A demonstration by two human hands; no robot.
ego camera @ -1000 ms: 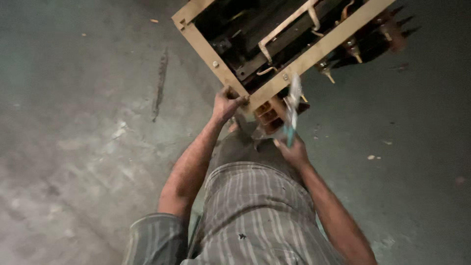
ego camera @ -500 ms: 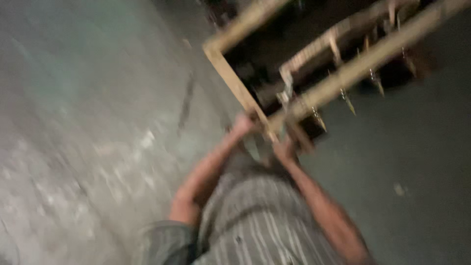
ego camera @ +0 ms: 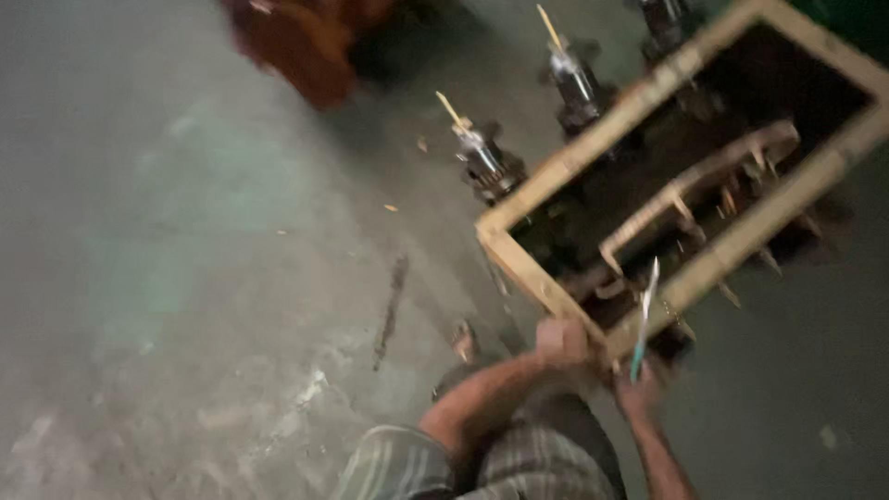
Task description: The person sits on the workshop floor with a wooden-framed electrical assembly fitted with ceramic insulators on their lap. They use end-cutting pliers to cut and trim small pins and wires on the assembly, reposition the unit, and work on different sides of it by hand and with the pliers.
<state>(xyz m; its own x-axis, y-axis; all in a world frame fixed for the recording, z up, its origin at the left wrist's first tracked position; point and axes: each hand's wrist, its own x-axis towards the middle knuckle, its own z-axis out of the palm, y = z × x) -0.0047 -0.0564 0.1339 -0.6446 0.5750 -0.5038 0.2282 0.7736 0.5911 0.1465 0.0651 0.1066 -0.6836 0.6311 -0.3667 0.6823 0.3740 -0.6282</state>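
Fingers: those of the left hand (ego camera: 560, 341) were curled shut over the near corner of the wooden frame (ego camera: 556, 176); those of the right hand (ego camera: 639, 389) were closed around a thin, pale tool with a bluish tip (ego camera: 644, 319), though motion blur hid the single fingers.
Left hand: gripped the frame where its near-left rail met the near rail, the forearm running back toward the striped clothing (ego camera: 500, 463) at the bottom edge.
Right hand: sat just right of the left hand, below the near rail, with the tool standing up out of it and crossing that rail.
Wooden frame: a pale, open rectangle lying tilted on the right side of the scene, its near corner at the hands and its far end reaching the top right edge.
Inside the frame: dark machinery with a curved, light-coloured bar (ego camera: 704, 181) and small pegs along the near rail; detail was too blurred to tell.
Far-left side of the frame: two dark cylindrical parts (ego camera: 486, 162), each with a pale stick rising from it, stood just beside the rail.
Floor: grey concrete (ego camera: 185, 278) with pale scuffs and a dark streak, filling the left half.
Far edge: a reddish-brown object (ego camera: 306, 46), blurred, lay well apart from the hands.
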